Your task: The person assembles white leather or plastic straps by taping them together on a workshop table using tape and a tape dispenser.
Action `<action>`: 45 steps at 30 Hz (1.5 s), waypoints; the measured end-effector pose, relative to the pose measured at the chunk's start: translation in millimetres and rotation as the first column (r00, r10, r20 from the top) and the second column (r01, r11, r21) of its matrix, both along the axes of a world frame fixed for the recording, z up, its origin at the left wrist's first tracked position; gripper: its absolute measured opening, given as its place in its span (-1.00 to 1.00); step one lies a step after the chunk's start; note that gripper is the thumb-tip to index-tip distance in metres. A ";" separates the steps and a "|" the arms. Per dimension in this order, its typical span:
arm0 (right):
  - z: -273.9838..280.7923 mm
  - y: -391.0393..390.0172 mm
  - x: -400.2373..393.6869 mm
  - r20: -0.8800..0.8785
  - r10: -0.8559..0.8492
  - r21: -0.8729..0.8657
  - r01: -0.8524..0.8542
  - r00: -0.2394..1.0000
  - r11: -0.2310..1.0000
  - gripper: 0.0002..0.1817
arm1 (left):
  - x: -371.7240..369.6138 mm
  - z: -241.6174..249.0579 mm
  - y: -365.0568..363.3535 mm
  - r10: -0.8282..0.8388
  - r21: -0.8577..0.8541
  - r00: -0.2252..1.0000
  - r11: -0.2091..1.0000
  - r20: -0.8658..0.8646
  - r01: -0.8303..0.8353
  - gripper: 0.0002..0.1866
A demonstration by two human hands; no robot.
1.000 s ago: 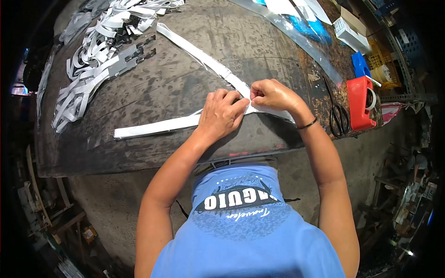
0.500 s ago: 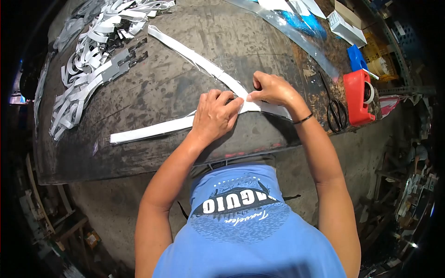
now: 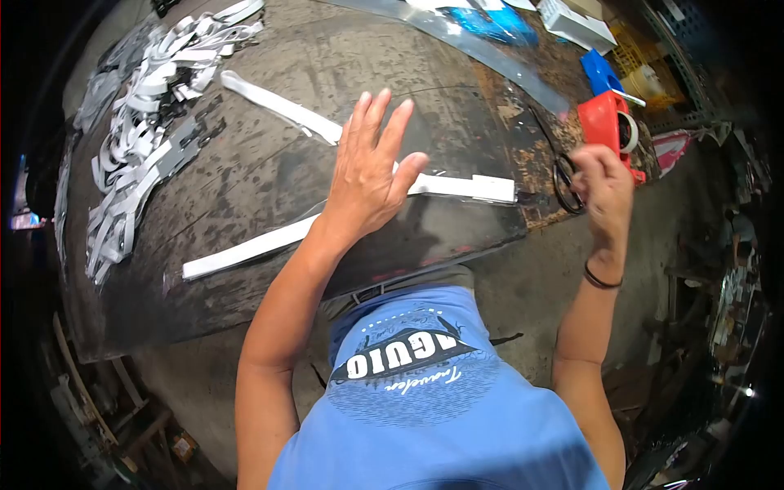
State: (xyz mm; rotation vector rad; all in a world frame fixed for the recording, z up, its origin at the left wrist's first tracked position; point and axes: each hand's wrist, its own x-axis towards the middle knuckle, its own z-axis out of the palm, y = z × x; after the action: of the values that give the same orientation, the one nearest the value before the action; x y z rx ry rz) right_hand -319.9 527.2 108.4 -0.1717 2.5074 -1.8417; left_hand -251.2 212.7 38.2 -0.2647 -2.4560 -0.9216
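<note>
My left hand [image 3: 365, 167] is open, its fingers stretched out and spread above the junction of white flat strips. From beneath it, a white strip [image 3: 273, 104] runs to the upper left, another strip [image 3: 249, 247] to the lower left, and a short end [image 3: 494, 189] to the right. My right hand [image 3: 603, 186] is curled closed in front of a red tape dispenser [image 3: 599, 122] and beside black-handled scissors [image 3: 559, 181]. What its fingers hold, if anything, is hidden. The dispenser carries a pale tape roll [image 3: 627, 133].
A heap of white and grey strips [image 3: 151, 135] lies on the left of the dark worktable [image 3: 278, 175]. Clear plastic sheeting [image 3: 482, 57], a blue object [image 3: 602, 73], a white box [image 3: 576, 26] and a yellow basket [image 3: 641, 61] stand toward the back right.
My right hand has left the strips and moved right to the tape dispenser. My left hand has opened and lifted its fingers from the junction. The view has shifted slightly.
</note>
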 end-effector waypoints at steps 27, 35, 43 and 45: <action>5.7 184.4 -90.9 -0.007 -0.250 0.423 0.230 0.968 0.877 -0.78 | -27.1 -36.1 51.4 0.043 -0.524 0.919 0.831 0.392 0.185 -0.21; -10.5 175.2 -45.7 0.115 -0.378 0.036 0.377 0.919 0.926 -0.48 | -26.1 -26.8 53.5 0.032 -0.511 0.905 0.834 0.425 0.211 -0.25; -28.5 183.1 -43.2 0.182 -0.342 -0.069 0.359 0.922 0.931 -0.46 | -25.7 -30.8 52.8 0.032 -0.512 0.910 0.834 0.414 0.204 -0.24; -32.3 182.2 -41.9 0.175 -0.346 -0.077 0.363 0.922 0.929 -0.43 | -26.1 -30.6 52.7 0.032 -0.508 0.907 0.836 0.420 0.206 -0.23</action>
State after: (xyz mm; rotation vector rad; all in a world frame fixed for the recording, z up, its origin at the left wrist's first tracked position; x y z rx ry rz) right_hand -361.8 709.4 76.1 0.4432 2.4551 -2.0179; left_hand -277.4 265.4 7.7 -0.4153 -3.0987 -0.2945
